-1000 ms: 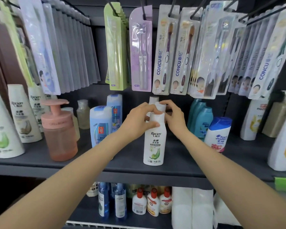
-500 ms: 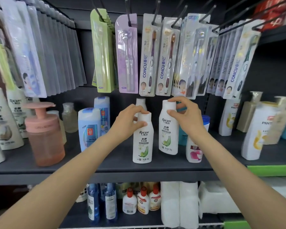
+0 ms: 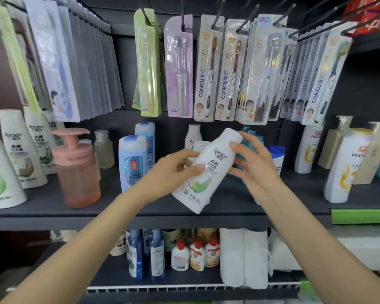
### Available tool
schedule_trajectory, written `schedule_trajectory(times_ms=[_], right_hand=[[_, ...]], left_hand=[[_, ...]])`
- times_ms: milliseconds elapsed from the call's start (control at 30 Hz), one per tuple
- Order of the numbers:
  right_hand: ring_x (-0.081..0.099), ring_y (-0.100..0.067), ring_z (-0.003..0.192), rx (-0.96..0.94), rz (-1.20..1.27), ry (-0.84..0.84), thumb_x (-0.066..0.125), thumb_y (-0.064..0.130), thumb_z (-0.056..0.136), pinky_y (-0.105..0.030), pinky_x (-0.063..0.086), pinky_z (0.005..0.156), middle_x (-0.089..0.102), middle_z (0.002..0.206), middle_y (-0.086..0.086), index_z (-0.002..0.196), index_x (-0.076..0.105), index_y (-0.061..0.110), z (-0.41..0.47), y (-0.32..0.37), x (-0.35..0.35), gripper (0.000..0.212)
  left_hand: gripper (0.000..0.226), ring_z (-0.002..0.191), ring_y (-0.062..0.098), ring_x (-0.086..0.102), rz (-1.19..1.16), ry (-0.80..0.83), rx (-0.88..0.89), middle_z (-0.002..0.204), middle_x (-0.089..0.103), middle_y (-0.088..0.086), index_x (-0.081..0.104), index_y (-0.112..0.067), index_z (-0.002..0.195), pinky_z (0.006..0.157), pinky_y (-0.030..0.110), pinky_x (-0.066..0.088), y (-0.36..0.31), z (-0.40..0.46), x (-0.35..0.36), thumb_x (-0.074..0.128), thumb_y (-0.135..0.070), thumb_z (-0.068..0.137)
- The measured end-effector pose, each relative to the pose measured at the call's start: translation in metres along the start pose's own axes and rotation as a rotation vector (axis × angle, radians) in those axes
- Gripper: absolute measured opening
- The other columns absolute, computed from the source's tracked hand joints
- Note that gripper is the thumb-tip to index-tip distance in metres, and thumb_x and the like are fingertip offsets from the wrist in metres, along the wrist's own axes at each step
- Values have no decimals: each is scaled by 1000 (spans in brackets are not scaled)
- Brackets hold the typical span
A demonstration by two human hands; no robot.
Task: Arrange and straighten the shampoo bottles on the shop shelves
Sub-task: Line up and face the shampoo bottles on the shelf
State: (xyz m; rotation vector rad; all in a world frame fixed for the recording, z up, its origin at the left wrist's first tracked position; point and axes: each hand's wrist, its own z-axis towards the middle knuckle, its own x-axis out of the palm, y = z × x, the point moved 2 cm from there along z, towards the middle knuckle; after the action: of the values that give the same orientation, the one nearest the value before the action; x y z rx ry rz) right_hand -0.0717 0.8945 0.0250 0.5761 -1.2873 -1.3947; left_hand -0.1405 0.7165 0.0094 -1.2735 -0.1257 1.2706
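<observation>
A white Raclen shampoo bottle (image 3: 208, 172) with a green leaf print is tilted, cap up to the right, above the front of the dark middle shelf (image 3: 53, 207). My right hand (image 3: 253, 165) grips its upper part from the right. My left hand (image 3: 173, 172) holds its left side, with the thumb lying on the label. Just behind my left fingers the cap of a second white bottle (image 3: 201, 144) shows; its body is hidden. A third white bottle (image 3: 193, 133) stands at the back of the shelf.
On the left of the shelf stand a pink pump dispenser (image 3: 75, 170), blue bottles (image 3: 133, 161) and larger white Raclen bottles (image 3: 20, 150). Pantene bottles (image 3: 347, 165) stand on the right. Toothbrush packs (image 3: 208, 69) hang on hooks above. Small bottles and paper rolls (image 3: 244, 257) fill the lower shelf.
My right hand lifted its white bottle off the shelf and tilted it towards the left. My left hand has come onto that bottle's side. The view shifted slightly.
</observation>
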Motion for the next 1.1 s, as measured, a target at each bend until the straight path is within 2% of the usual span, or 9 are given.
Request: schedule_trajectory(times_ms=[100, 233, 367, 467, 533, 667, 833, 967, 1100], right_hand=[[69, -13, 77, -11, 43, -18, 59, 7, 89, -40, 59, 71, 68, 94, -4, 100, 62, 25, -5, -7, 12, 21], [69, -21, 93, -60, -76, 51, 59, 9, 90, -37, 59, 74, 70, 99, -10, 108, 58, 22, -17, -16, 20, 23], [69, -23, 95, -54, -124, -10, 62, 13, 88, -36, 59, 75, 68, 99, -10, 110, 58, 14, -24, -25, 20, 22], [69, -24, 95, -30, -23, -45, 60, 10, 89, -38, 59, 77, 67, 97, -5, 107, 59, 14, -25, -27, 22, 18], [69, -24, 96, -29, 43, -52, 59, 8, 89, -37, 59, 76, 65, 100, -6, 104, 59, 14, -27, -27, 22, 15], [68, -24, 98, -35, 141, -95, 57, 6, 90, -36, 59, 76, 61, 114, -12, 105, 59, 14, -34, -34, 15, 17], [66, -25, 103, -32, 237, -72, 53, 3, 91, -38, 57, 84, 62, 119, -17, 108, 57, 14, -35, -41, 9, 21], [66, -20, 104, 17, 243, 2, 51, 1, 92, -28, 56, 81, 65, 117, -13, 124, 52, 3, -34, -44, 4, 32], [66, -16, 104, 45, 196, 10, 54, -2, 88, -24, 56, 78, 69, 111, -7, 126, 54, 7, -34, -46, -3, 39]], left_hand=[[38, 92, 1, 65, -4, 147, -63, 103, 68, -13, 53, -31, 114, 82, 27, 55, 6, -17, -7, 70, -31, 80], [45, 86, -3, 62, 217, -18, -8, 93, 62, -21, 45, -41, 113, 70, 13, 48, 9, -38, -19, 72, -33, 78], [53, 90, 3, 55, 648, -177, 120, 103, 60, -18, 40, -48, 123, 63, 22, 43, 8, -56, -24, 68, -45, 78], [57, 93, 5, 54, 794, -240, 147, 109, 59, -16, 36, -50, 128, 58, 21, 36, 6, -57, -24, 64, -50, 79], [58, 92, 3, 53, 741, -228, 128, 109, 58, -16, 38, -48, 129, 64, 23, 41, 9, -57, -25, 66, -48, 78], [42, 85, -4, 58, 218, -77, -41, 104, 62, -16, 52, -40, 116, 77, 16, 47, 19, -60, -31, 66, -49, 77], [34, 88, 15, 70, -307, -59, -198, 112, 66, 2, 62, -24, 111, 84, 23, 54, 27, -71, -25, 57, -37, 80], [44, 92, 4, 63, -128, -250, -123, 113, 62, -15, 62, -28, 113, 87, 27, 53, 29, -75, -26, 73, -30, 71], [56, 105, 0, 55, 112, -362, 107, 118, 56, -14, 59, -29, 115, 88, 14, 48, 24, -75, -30, 81, -21, 65]])
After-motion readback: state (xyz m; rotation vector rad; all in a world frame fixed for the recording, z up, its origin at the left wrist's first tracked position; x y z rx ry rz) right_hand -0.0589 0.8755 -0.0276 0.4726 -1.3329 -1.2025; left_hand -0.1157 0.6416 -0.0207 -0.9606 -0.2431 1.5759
